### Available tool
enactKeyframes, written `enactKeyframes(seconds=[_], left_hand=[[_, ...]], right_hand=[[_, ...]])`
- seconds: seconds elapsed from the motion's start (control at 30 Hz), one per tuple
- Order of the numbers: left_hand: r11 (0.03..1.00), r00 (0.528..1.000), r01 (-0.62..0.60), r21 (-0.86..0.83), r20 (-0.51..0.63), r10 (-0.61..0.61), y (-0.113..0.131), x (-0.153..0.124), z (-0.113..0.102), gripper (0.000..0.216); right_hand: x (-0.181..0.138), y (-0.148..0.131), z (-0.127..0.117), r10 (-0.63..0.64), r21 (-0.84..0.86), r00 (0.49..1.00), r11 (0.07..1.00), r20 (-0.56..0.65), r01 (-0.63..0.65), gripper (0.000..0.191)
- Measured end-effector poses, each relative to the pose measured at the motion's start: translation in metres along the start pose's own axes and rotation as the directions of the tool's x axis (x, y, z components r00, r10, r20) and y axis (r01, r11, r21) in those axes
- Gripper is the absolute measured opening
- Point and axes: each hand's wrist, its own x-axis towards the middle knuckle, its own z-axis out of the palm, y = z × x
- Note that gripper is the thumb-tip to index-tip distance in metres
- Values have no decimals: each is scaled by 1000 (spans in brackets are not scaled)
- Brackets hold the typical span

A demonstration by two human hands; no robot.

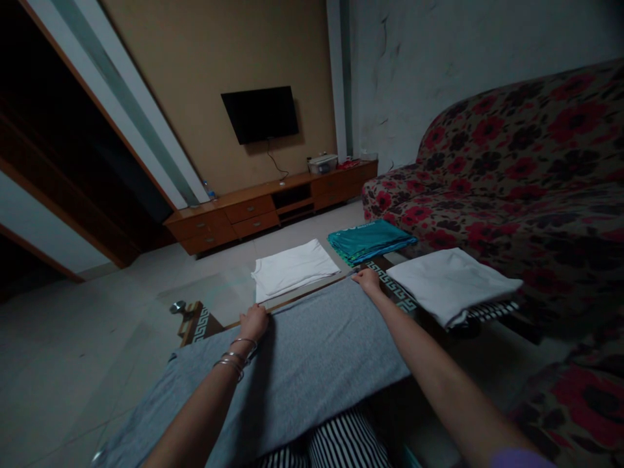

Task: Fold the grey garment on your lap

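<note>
A grey cloth garment (pixel 312 351) lies spread over the near part of a glass-topped table (pixel 219 289), its front edge hanging toward my lap. At its far edge, my left hand (pixel 254 321) is closed on the fabric near the middle. My right hand (pixel 366 281) pinches the far right corner of the same garment. Just beyond it sits a folded white garment (pixel 295 266). Further right are a stack of folded teal clothes (pixel 370 239) and a folded white garment (pixel 453 283) resting on striped cloth (pixel 492 311).
A flower-patterned sofa (pixel 511 149) stands along the right. At the back, a low wooden cabinet (pixel 253 218) holds a plastic box (pixel 322 163) and a bottle (pixel 208 191). A television (pixel 260 115) hangs above it. A metal fitting (pixel 178 307) shows at the table's left.
</note>
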Motion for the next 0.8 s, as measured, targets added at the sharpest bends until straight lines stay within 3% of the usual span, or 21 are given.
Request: enactKeyframes(seconds=[0.13,0.23,0.33,0.4,0.47,0.6,0.8], left_hand=[[998,997,48,-50,-52,-51,9,-4,-2,35],[981,970,12,-195,-235,-59,13,-15,-1,45],[945,929,-115,-305,-371,-6,8,-29,12,45],[942,929,-164,-292,-368,48,1,-37,27,46],[955,944,-179,-236,-316,98,-5,-43,41,47],[975,954,-184,-126,-263,146,-8,-49,57,48],[983,949,-169,-68,-279,144,-3,-55,52,53]], right_hand=[[-6,-12,4,13,-93,998,996,-66,-19,27],[-16,-25,6,-1,-151,987,988,-159,-23,34],[-36,-33,15,-220,-260,955,951,-197,165,39],[-53,-32,28,-406,-309,907,881,-109,358,40],[-66,-26,43,-497,-302,868,828,-8,472,43],[-61,-11,50,-470,-296,881,835,51,463,46],[-34,-15,13,-426,-251,894,858,137,447,40]])
